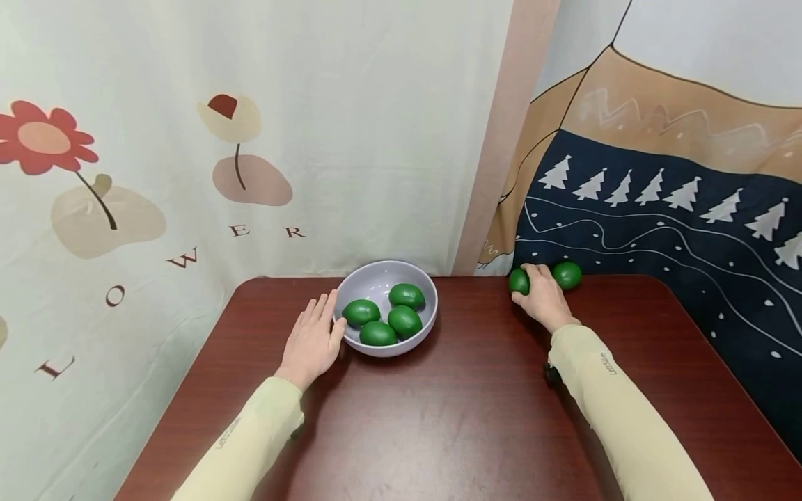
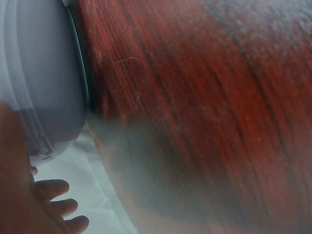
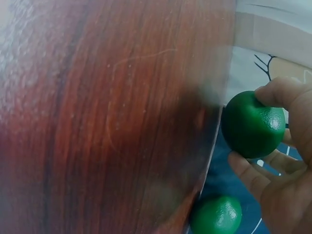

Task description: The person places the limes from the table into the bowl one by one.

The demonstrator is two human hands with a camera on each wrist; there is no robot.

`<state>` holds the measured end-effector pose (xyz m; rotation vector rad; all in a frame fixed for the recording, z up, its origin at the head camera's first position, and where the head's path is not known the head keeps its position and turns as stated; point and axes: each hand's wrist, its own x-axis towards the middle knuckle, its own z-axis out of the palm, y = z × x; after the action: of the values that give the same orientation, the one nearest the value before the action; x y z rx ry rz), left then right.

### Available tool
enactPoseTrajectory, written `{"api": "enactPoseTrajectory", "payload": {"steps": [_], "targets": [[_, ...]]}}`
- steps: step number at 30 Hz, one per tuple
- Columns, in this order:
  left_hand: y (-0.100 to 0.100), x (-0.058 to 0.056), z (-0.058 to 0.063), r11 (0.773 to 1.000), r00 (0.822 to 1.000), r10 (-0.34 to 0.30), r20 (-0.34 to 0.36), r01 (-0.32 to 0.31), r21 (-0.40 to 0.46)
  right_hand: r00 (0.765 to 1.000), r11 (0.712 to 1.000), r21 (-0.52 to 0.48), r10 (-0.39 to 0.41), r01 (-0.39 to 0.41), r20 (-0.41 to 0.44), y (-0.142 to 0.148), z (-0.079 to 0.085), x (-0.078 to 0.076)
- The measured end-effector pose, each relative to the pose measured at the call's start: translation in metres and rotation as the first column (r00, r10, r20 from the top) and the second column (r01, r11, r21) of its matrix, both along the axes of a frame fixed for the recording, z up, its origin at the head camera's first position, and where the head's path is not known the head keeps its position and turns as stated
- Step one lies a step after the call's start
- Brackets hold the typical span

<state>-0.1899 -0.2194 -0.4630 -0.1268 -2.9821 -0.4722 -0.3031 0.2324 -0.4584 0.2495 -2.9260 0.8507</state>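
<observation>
At ten o'clock, a pale curtain (image 1: 376, 139) is hanging behind the dark red-brown table (image 1: 464, 417), showing a red flower (image 1: 44, 138). A pale yellow left sleeve (image 1: 250, 431) is reaching in from seven o'clock. The left hand (image 1: 310, 344) is spreading its thumb from its straight fingers and resting against the nine o'clock side of a lavender bowl (image 1: 391, 351). That bowl is standing at the table's eleven o'clock, holding four green fruits: one is lying at its nine (image 1: 360, 313), one at six (image 1: 378, 334), one at two (image 1: 407, 296) and one at four (image 1: 404, 321). At the table's one o'clock, by the far edge, the right hand (image 1: 544, 299) is holding a fifth green fruit (image 1: 518, 281), thumb and fingers closing narrowly around it. A sixth green fruit (image 1: 567, 275) is lying just to that hand's two o'clock. The right sleeve (image 1: 620, 403) is stretching up from five o'clock. At two o'clock, a navy cloth (image 1: 658, 257) is displaying white trees (image 1: 683, 193).
</observation>
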Motion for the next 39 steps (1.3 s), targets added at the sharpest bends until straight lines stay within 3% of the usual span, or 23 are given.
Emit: {"api": "enactPoseTrajectory", "payload": {"steps": [16,39], "targets": [[0.001,-0.001,0.001,1.0,1.0,-0.003,-0.006,0.003,-0.002,0.999,0.996,-0.088,0.028,-0.031,-0.04,-0.01,0.004,0.005],[0.001,0.0,0.002,1.0,1.0,0.001,0.0,-0.001,-0.005,0.993,0.988,-0.134,0.06,-0.073,-0.1,-0.02,0.013,0.01]]}}
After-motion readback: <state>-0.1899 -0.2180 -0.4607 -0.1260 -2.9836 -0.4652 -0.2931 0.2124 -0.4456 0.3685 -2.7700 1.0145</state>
